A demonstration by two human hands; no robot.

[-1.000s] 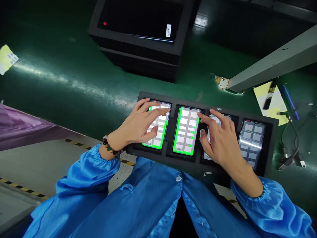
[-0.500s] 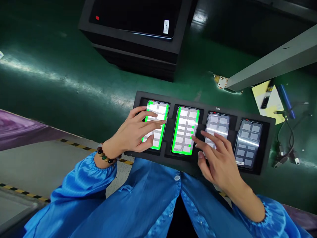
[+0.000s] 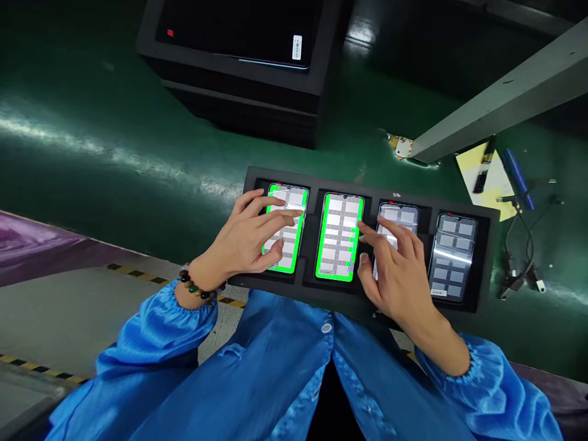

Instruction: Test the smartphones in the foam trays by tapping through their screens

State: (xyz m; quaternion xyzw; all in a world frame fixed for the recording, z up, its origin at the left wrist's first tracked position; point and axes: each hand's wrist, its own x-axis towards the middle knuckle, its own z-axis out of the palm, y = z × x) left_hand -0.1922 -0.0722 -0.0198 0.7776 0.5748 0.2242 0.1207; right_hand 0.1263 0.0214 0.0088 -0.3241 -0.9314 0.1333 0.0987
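Note:
A black foam tray [image 3: 309, 245] lies before me with several smartphones in its slots. My left hand [image 3: 252, 236] is over the leftmost phone [image 3: 287, 260], fingers apart and holding nothing; it hides part of that screen. The second phone [image 3: 337, 242] shows a lit grid with a green border. At its right edge is the index fingertip of my right hand [image 3: 397, 263], whose fingers are spread. That hand partly covers the third phone [image 3: 402, 214], which has a dimmer grey grid. The rightmost phone [image 3: 454, 257] also shows a dim grid.
On the green table [image 3: 114, 159], a stack of black trays [image 3: 239, 92] stands at the back, its top one bearing a dark device. A grey metal post [image 3: 496, 92] slants in at right. Beyond lie yellow paper [image 3: 473, 177], a blue pen [image 3: 519, 177] and short cables [image 3: 519, 269].
My right index fingertip has moved up along the second phone's right edge. More green blocks show down that side. My left hand stays over the first phone; the whole view has shifted slightly.

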